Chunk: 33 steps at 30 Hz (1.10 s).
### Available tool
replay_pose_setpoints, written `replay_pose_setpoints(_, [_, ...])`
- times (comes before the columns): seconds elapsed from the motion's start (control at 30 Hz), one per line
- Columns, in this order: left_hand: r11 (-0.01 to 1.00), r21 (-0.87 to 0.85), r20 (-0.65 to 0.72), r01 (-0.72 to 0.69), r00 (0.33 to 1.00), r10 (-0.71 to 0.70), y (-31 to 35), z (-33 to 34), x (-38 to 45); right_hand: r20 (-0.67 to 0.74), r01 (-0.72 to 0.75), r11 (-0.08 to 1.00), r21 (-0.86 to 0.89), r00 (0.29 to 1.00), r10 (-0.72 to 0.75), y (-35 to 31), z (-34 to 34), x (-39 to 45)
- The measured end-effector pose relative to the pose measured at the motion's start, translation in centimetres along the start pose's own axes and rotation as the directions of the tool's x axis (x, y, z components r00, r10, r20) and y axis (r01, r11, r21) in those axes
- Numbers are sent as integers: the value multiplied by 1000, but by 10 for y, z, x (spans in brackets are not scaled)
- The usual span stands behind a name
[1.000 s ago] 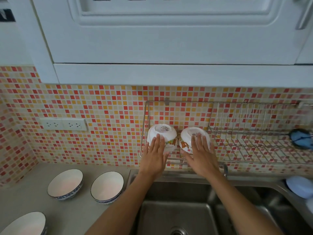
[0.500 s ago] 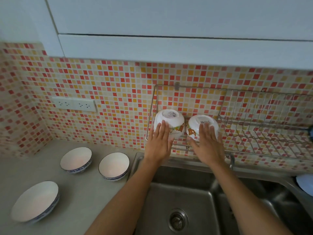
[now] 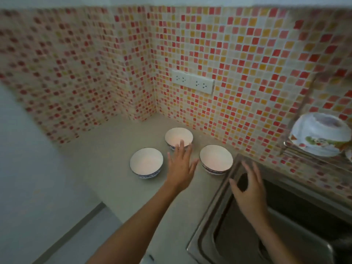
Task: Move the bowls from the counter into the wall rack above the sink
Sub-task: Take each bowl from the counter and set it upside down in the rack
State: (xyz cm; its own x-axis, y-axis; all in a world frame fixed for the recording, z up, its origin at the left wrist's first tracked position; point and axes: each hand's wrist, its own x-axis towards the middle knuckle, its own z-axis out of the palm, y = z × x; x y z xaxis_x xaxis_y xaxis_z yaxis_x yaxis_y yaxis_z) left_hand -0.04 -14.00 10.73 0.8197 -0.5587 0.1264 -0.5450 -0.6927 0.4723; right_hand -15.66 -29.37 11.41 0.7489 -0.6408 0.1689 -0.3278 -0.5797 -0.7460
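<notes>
Three white bowls with blue rims stand upright on the grey counter (image 3: 106,180): a back bowl (image 3: 176,134), a left bowl (image 3: 146,162) and a right bowl (image 3: 216,158) beside the sink. My left hand (image 3: 181,166) hovers empty with fingers spread between the three, its fingertips over the back bowl's near rim. Over the sink's left edge my right hand (image 3: 248,189) is also spread and empty, just right of the right bowl. A flowered bowl (image 3: 320,134) sits upside down in the wire wall rack (image 3: 294,149) at the right edge.
The steel sink (image 3: 266,231) fills the lower right. A white double socket (image 3: 192,81) is on the mosaic-tiled wall behind the bowls. The counter's front edge runs diagonally at lower left.
Both hands have let go of the two upturned bowls in the rack and come down to the left. The view has swung left toward the counter bowls.
</notes>
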Motion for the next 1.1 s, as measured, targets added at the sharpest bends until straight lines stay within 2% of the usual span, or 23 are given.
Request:
replay_pose_setpoints(0.13, [980, -61, -53, 187, 980, -190, -91, -24, 16, 240, -68, 996, 53, 969, 54, -34, 89, 20])
replay_pose_setpoints(0.23, [926, -85, -57, 367, 926, -372, -158, -34, 27, 372, -171, 983, 71, 919, 133, -59, 151, 33])
replay_pose_setpoints(0.3, [874, -149, -4, 462, 884, -468, -194, -35, 31, 451, -265, 962, 63, 867, 210, -72, 187, 40])
replay_pose_setpoints(0.4, [828, -222, 91, 516, 856, -509, -231, -28, 35, 533, -379, 924, 42, 791, 301, -85, 232, 49])
replay_pose_setpoints(0.5, [813, -250, 149, 527, 850, -505, -251, -19, 41, 537, -456, 889, 25, 756, 373, -89, 269, 57])
replay_pose_setpoints(0.6, [764, -328, 179, 556, 831, -527, -256, -13, 48, 544, -592, 798, 109, 708, 451, -88, 296, 61])
replay_pose_setpoints(0.7, [736, -390, 169, 553, 829, -533, -256, -6, 50, 570, -728, 638, 251, 644, 511, -88, 310, 60])
replay_pose_setpoints(0.87, [686, -487, 124, 541, 820, -559, -249, -3, 42, 554, -729, 603, 324, 663, 504, -85, 301, 50])
replay_pose_setpoints(1.0, [573, -569, 277, 590, 794, -542, -228, -6, 31, 567, -755, 541, 371, 646, 512, -73, 266, 32])
replay_pose_setpoints(1.1, [433, -632, 426, 643, 755, -499, -199, -2, 21, 556, -753, 517, 408, 654, 513, -61, 233, 11])
